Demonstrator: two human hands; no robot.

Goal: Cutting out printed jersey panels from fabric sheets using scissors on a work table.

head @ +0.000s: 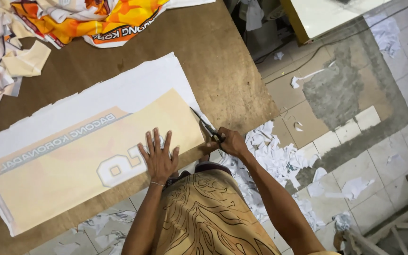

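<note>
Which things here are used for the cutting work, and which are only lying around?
In use: left hand flat on printed fabric sheet; right hand with scissors.
Lying about: orange fabric pile; cream offcuts; white scraps on floor.

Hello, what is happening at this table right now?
A person is cutting a printed sheet that lies on a brown table. The left hand presses flat on the sheet, and the right hand works scissors along its right edge. White offcuts lie on the tiled floor beside the table. Folded orange printed fabric sits at the far edge.
</note>
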